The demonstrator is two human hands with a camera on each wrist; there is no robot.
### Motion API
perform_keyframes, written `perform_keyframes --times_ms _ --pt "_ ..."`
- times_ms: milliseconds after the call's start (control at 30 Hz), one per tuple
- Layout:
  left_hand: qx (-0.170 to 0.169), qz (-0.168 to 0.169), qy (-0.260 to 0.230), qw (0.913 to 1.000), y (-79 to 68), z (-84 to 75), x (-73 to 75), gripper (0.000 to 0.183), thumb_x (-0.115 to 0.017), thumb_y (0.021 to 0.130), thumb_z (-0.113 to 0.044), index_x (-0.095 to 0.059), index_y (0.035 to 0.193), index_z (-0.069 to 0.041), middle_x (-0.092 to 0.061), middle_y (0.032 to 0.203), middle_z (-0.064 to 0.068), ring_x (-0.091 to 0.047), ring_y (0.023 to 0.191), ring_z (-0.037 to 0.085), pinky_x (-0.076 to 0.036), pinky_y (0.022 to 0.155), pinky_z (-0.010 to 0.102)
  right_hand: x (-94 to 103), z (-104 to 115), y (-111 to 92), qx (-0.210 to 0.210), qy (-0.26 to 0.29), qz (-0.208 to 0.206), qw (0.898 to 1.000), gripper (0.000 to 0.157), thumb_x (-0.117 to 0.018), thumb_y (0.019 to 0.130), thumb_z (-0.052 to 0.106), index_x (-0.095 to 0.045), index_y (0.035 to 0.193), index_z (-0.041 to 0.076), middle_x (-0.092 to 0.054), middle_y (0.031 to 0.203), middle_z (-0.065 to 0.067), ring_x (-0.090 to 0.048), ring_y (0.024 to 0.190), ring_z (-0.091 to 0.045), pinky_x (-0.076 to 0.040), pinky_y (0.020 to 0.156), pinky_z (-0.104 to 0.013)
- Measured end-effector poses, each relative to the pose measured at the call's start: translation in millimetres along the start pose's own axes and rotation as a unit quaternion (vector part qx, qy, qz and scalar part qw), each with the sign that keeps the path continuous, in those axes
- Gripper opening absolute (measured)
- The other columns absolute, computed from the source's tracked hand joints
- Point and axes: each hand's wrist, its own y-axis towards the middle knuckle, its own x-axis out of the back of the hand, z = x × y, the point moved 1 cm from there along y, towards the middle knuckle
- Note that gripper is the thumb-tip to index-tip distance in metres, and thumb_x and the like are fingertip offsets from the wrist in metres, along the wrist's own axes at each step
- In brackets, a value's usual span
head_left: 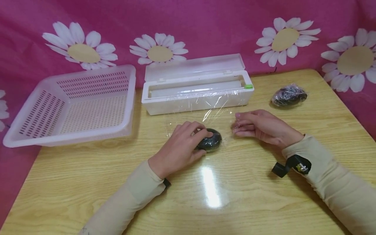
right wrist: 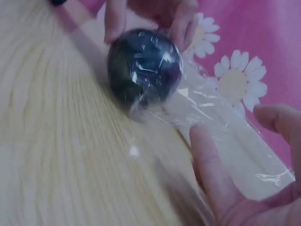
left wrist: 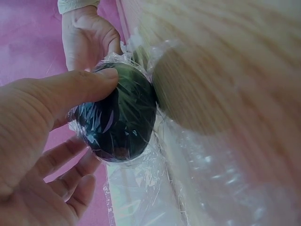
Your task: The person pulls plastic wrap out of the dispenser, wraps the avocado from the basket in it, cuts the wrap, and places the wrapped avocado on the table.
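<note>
A dark green avocado (head_left: pixel 212 141), covered in clear cling film (head_left: pixel 202 114), rests on the wooden table. My left hand (head_left: pixel 183 147) grips it from the left; in the left wrist view the thumb (left wrist: pixel 109 74) presses its near side. Loose film stretches from the avocado toward the white cling film box (head_left: pixel 196 104). On the right, my right hand (head_left: pixel 264 127) is apart from the avocado. Its thumb and a finger (right wrist: pixel 207 155) stand apart in the right wrist view, that fingertip at the film's edge.
The cling film box stands with its lid raised, a roll inside and a green slider at its right end. Left of it sits a white plastic basket (head_left: pixel 124 129). A second film-wrapped dark fruit (head_left: pixel 289 95) lies at the back right. A pink flowered cloth (head_left: pixel 205 26) hangs behind.
</note>
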Motion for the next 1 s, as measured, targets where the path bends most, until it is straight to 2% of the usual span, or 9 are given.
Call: perform_keyframes --times_ms 133,267,333,433,567,667,833,1000 --pt "0.001 0.001 -0.002 1.0 0.2 0.0 -0.3 0.046 -0.084 0.086 -0.022 -0.067 0.129 -0.015 -0.064 0.129 0.005 -0.059 0.117 0.026 -0.049 0.104 0.043 -7.7 -3.0 1.2 0.004 -0.019 0.012 1.0 0.034 -0.065 0.103 0.031 -0.067 0.122 0.003 -0.079 0.105 -0.001 -0.072 0.086 -0.007 -0.061 0.08 -0.02" --pt "0.002 0.004 -0.003 1.0 0.9 -0.1 -0.3 0.047 -0.085 0.086 -0.023 -0.067 0.129 -0.015 -0.064 0.129 0.006 -0.059 0.118 0.026 -0.049 0.104 0.043 -16.9 -8.3 2.5 0.031 -0.064 0.016 0.997 0.024 -0.065 0.103 0.028 -0.069 0.116 0.009 -0.068 0.093 0.009 -0.057 0.078 -0.005 -0.05 0.071 -0.018" --pt "0.002 0.004 -0.004 1.0 1.2 0.5 -0.7 0.047 -0.085 0.086 -0.023 -0.066 0.129 -0.016 -0.064 0.128 0.005 -0.059 0.118 0.026 -0.049 0.104 0.043 -22.0 -11.4 3.5 0.052 -0.075 0.019 0.996 0.016 -0.067 0.102 0.023 -0.067 0.112 0.01 -0.063 0.091 0.009 -0.054 0.082 -0.007 -0.047 0.074 -0.019" --pt "0.003 0.005 -0.004 1.0 1.0 1.2 -1.2 0.047 -0.085 0.086 -0.023 -0.066 0.129 -0.016 -0.064 0.128 0.005 -0.059 0.117 0.026 -0.049 0.104 0.042 -29.4 -15.6 5.8 0.073 -0.076 0.025 0.994 0.004 -0.069 0.099 0.017 -0.067 0.102 0.015 -0.063 0.096 0.009 -0.055 0.094 -0.01 -0.045 0.087 -0.023" --pt "0.006 0.006 -0.005 1.0 -0.1 1.9 -1.7 0.047 -0.085 0.086 -0.023 -0.066 0.129 -0.015 -0.064 0.128 0.005 -0.059 0.116 0.026 -0.049 0.104 0.042 -38.1 -18.4 9.9 0.086 -0.047 0.037 0.995 0.01 -0.069 0.098 0.012 -0.062 0.094 0.018 -0.067 0.104 0.007 -0.058 0.109 -0.012 -0.04 0.105 -0.027" --pt "0.006 0.008 -0.005 0.9999 -0.4 2.5 -2.0 0.048 -0.084 0.086 -0.023 -0.066 0.129 -0.014 -0.063 0.129 0.006 -0.059 0.117 0.026 -0.049 0.104 0.042 -43.3 -18.1 11.5 0.089 -0.034 0.043 0.995 0.011 -0.067 0.1 0.014 -0.058 0.106 0.014 -0.069 0.117 0.005 -0.062 0.118 -0.011 -0.042 0.11 -0.026" --pt "0.003 0.008 0.0 1.0 1.1 3.1 -1.0 0.047 -0.083 0.087 -0.025 -0.066 0.13 -0.015 -0.064 0.129 0.005 -0.059 0.118 0.025 -0.049 0.104 0.041 -47.7 -14.8 8.5 0.079 -0.027 0.048 0.995 0.043 -0.056 0.107 0.021 -0.047 0.144 0.002 -0.065 0.14 -0.004 -0.065 0.125 -0.005 -0.052 0.108 -0.022" --pt "0.003 0.008 0.003 1.0 1.6 3.2 0.8 0.046 -0.083 0.087 -0.025 -0.068 0.129 -0.015 -0.065 0.128 0.005 -0.06 0.118 0.025 -0.049 0.105 0.042 -48.4 -9.2 5.1 0.074 -0.019 0.044 0.996 0.049 -0.043 0.112 0.025 -0.044 0.151 -0.004 -0.058 0.151 -0.015 -0.07 0.121 -0.007 -0.055 0.105 -0.028"
